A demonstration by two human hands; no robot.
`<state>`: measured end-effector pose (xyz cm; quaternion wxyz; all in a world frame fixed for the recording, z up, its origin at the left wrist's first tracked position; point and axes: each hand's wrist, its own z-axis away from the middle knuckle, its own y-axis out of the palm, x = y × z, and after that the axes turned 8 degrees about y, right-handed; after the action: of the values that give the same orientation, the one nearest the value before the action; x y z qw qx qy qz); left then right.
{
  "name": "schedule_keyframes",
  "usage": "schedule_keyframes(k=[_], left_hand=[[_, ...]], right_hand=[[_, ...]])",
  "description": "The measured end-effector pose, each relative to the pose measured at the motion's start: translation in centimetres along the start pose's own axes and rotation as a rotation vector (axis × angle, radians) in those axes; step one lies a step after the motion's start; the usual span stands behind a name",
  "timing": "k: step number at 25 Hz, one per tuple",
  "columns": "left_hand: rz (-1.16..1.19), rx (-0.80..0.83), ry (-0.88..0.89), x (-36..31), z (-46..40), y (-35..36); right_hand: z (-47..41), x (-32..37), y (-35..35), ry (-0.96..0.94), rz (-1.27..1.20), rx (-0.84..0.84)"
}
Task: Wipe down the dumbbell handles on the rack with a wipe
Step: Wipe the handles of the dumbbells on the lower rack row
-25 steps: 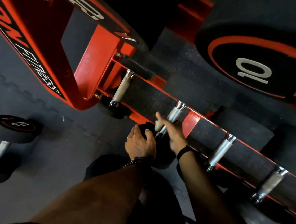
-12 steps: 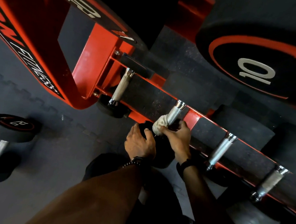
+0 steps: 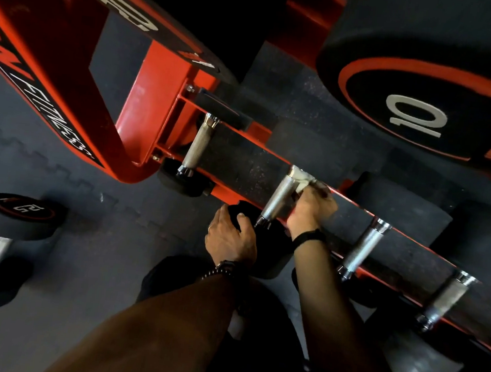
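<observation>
- Loose dumbbell (image 3: 2, 240): on the floor at 9 o'clock, off the rack (image 3: 143, 110).
- Left hand (image 3: 231, 240): fingers curled over the black end-weight (image 3: 266, 241), apparently steadying it.
- Right hand (image 3: 311, 207): fingers pinch the wipe (image 3: 304, 182) against the handle (image 3: 279, 198), toward 1 o'clock.

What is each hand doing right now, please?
Left hand: fingers curled over the dumbbell head.
Right hand: holding the wipe against the dumbbell handle.

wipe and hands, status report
Right hand pinches wipe at far end of handle. Left hand grips near dumbbell head. Nothing in the way.
</observation>
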<state>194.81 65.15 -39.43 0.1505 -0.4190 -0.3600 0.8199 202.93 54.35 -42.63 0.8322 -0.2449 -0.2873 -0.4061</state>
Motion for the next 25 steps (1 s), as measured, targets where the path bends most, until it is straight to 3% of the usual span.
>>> schedule_keyframes(k=[3,5,7,11,15,19,23,25], left_hand=[[-0.004,0.004,-0.002,0.1,-0.1,0.0],[-0.010,0.005,0.010,0.0,-0.2,0.1],[-0.013,0.014,0.000,0.2,-0.3,0.1],[-0.003,0.014,0.004,0.2,0.1,0.0],[-0.023,0.018,0.001,0.0,-0.4,0.0],[0.005,0.014,0.006,0.2,0.0,0.0],[-0.020,0.010,-0.003,0.0,-0.3,0.1],[-0.003,-0.003,0.005,0.2,0.0,-0.1]], right_hand=[[0.6,0.1,-0.1,-0.075,0.088,-0.013],[2.8,0.2,-0.5,-0.160,0.190,0.081],[3.7,0.8,0.0,-0.126,0.301,0.154],[2.7,2.3,0.6,0.158,0.178,0.391],[4.2,1.7,1.0,-0.005,0.325,0.337],[2.2,3.0,0.2,0.218,0.220,0.520],[3.5,1.6,0.4,0.042,0.280,0.378],[2.9,2.2,0.8,0.134,0.201,0.426]])
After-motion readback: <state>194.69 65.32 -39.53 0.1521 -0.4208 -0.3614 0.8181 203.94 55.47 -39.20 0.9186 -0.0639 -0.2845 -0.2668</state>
